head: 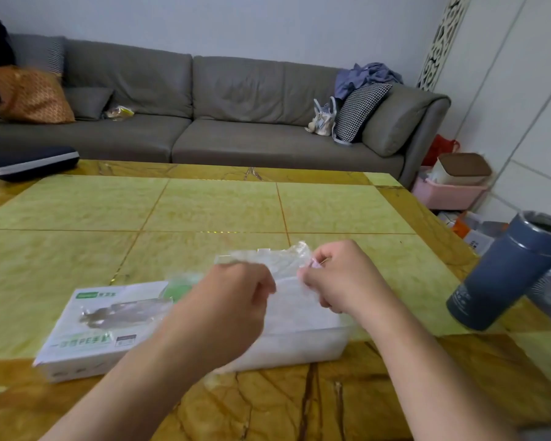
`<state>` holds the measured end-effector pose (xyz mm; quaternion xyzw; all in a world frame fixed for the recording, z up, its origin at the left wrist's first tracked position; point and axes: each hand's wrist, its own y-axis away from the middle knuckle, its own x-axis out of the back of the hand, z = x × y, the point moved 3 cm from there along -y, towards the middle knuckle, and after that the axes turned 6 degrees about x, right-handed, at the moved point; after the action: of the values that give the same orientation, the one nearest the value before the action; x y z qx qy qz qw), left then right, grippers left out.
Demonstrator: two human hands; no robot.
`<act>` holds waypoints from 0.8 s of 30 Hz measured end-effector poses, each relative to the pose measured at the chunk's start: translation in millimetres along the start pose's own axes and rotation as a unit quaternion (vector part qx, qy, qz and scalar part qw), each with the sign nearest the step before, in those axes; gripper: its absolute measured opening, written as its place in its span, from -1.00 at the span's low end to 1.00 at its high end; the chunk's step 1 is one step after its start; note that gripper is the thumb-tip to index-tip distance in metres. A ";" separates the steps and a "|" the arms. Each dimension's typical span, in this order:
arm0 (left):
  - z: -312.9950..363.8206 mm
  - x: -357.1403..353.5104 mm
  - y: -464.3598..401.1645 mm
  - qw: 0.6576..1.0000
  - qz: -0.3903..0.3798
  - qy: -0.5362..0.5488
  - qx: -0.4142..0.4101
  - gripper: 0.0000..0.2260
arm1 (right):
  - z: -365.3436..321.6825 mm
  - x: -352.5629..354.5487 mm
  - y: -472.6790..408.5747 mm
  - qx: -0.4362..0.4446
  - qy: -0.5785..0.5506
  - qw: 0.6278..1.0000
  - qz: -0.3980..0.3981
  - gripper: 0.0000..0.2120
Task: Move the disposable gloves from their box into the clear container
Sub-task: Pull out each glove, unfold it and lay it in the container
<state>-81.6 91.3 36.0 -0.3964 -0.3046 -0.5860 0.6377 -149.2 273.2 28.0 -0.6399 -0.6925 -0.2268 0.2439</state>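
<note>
- I am pinching a thin sheet of gloves (287, 262) with both my left hand (233, 300) and my right hand (337, 278), fingers curled tight, stretching it between them.
- The film is looking light, limp and slippery, so I am judging that gripping the edges suits it best.
- The clear container (303, 342) is sitting right under my fingers, already holding a whitish pile.
- The glove box (99, 329) is lying just left of my left hand.
- A dark tumbler (503, 272) is standing well off to my right, not blocking me.
</note>
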 end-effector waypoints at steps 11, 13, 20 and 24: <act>-12.7 -36.2 -37.9 0.953 -0.268 -0.121 0.071 -0.45 | 8.5 -0.7 -6.7 0.005 0.188 0.982 -0.009 -0.79; -12.6 -40.0 -43.6 0.944 -0.284 -0.153 0.072 -0.39 | 6.7 -0.3 -5.3 0.003 0.206 0.978 -0.008 -0.77; -6.5 -33.9 -52.1 0.928 -0.293 -0.223 0.050 -0.28 | 3.6 2.6 -1.5 -0.013 0.256 0.967 -0.012 -0.77; -6.9 -36.9 -51.8 0.932 -0.271 -0.240 0.025 -0.31 | 1.1 7.3 -0.9 0.002 0.291 0.957 0.006 -0.78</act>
<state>-138.0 104.0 8.8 -0.4115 -0.5586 -0.6163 0.3727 -150.6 279.5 31.7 -0.5495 -0.5885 -0.4002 0.4377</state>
